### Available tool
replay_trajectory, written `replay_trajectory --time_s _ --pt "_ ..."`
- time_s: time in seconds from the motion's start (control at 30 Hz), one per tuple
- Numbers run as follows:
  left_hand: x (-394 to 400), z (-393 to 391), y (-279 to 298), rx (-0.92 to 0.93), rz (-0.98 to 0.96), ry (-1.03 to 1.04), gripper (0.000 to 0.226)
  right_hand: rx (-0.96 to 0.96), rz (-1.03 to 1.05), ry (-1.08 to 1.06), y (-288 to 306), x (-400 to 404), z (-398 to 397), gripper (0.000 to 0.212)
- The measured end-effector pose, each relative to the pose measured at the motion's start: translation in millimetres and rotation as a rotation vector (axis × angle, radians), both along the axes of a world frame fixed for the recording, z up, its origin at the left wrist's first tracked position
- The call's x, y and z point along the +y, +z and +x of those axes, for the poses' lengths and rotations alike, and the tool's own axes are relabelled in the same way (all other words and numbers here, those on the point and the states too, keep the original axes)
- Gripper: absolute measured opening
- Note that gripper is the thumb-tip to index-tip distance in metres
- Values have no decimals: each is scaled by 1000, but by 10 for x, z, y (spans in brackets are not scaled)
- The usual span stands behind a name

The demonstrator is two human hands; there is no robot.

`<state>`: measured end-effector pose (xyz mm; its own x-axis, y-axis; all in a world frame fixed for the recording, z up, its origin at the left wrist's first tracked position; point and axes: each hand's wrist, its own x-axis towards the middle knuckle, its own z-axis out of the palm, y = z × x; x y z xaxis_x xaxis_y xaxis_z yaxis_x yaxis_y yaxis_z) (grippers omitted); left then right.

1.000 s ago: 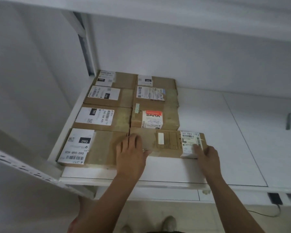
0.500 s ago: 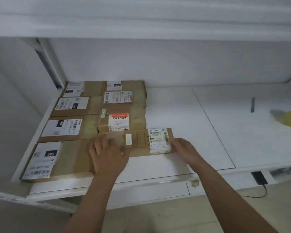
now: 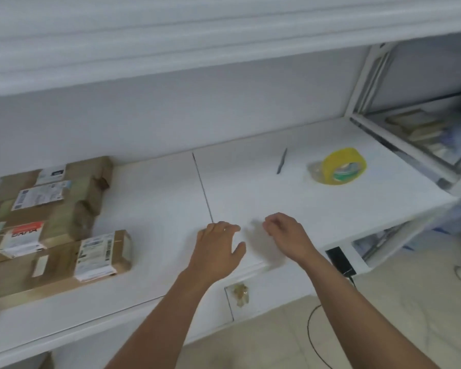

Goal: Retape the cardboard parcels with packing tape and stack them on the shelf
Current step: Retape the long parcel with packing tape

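Over the white shelf (image 3: 250, 187), left hand (image 3: 218, 246) spreads open; right hand (image 3: 285, 235) hangs loosely curled, both holding nothing.

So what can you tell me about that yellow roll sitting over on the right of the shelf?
The yellow roll looks like packing tape: a broad ring of glossy yellow, with green and white print showing at its core. It sits tilted on the white shelf, leaning on something pale and clear that is too blurred to identify. It lies far back on the right, near the white frame post. Neither hand touches it, and a thin dark tool lies apart to its left.
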<state>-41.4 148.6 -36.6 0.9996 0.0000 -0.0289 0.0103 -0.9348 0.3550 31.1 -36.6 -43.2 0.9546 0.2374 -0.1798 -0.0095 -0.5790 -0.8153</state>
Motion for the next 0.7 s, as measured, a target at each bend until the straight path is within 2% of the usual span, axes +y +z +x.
replay_trajectory --time_s 0.17,0.27,0.47,0.6,0.7 --pt "-439 437 -46 152 -15 -53 46 -115 -90 35 111 -292 577 28" --pt "-556 801 -35 178 -75 -61 45 -270 -197 56 215 -403 948 30" --pt "-1049 1921 9 289 -432 -20 45 -425 -483 35 551 -861 1681 45" --pt "-1514 2550 41 310 -530 -64 52 -413 -611 46 661 -1179 2038 43" --pt "-1755 2800 -46 345 -502 -59 55 -377 -660 99 681 -1352 2341 47"
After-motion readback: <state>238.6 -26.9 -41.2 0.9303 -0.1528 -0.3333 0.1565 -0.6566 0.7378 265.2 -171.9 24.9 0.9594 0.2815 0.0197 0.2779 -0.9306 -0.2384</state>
